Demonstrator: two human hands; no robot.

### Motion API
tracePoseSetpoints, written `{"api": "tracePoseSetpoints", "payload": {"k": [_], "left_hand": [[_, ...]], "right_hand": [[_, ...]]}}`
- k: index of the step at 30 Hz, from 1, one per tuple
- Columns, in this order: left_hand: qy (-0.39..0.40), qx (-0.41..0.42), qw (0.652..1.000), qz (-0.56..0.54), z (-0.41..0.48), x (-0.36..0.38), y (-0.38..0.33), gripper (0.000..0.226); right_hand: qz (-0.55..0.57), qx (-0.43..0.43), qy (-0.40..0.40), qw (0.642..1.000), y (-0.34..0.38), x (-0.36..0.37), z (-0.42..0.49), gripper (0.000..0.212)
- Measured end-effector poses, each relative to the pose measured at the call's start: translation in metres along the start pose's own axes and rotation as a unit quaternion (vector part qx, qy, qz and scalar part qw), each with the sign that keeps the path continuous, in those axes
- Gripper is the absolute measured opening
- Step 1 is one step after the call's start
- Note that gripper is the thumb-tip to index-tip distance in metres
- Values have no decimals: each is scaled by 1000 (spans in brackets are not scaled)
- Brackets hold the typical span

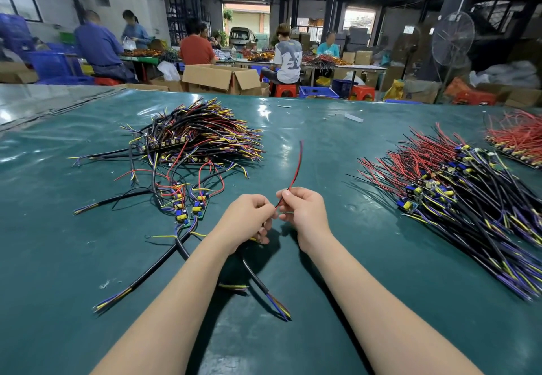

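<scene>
Green sheeting covers a wide work table (322,260) in a dim factory hall, where a person's two bare hands meet above the middle of the surface. The left hand (249,222), fingers curled, pinches the lower end of a thin red-and-black wire (298,166). The right hand (305,213) pinches the same wire just above it, and the free length rises upright and bends slightly away from the person. A black cable (255,275) runs out from beneath the left hand toward the viewer; whether that hand holds it cannot be told. One heap of wires (199,134) lies to the left, with small circuit boards (190,207) in front of it. Another heap (457,193) lies to the right. Seated workers (287,55) fill tables beyond an open cardboard box (217,77).
</scene>
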State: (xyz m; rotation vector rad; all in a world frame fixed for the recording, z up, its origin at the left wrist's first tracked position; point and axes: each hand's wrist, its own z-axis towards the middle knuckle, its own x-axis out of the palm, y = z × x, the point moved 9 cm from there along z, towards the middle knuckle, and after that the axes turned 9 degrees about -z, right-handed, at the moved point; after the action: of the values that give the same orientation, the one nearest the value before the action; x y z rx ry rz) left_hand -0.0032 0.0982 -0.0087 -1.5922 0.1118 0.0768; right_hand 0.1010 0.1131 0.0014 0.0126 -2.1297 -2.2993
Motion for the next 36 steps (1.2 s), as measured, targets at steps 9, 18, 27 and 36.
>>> {"api": "tracePoseSetpoints", "payload": {"k": [9, 18, 27, 36], "left_hand": [[31, 32, 998, 50, 0, 2, -6, 23], [47, 10, 998, 33, -3, 1, -4, 23], [37, 2, 999, -2, -2, 1, 0, 27], [89, -15, 994, -61, -4, 2, -2, 33]], "right_hand": [[190, 80, -112, 972, -14, -15, 4, 35], [15, -75, -138, 987, 17, -33, 2, 28], [310, 147, -51, 938, -21, -16, 3, 28], [226, 80, -76, 968, -13, -36, 12, 26]]}}
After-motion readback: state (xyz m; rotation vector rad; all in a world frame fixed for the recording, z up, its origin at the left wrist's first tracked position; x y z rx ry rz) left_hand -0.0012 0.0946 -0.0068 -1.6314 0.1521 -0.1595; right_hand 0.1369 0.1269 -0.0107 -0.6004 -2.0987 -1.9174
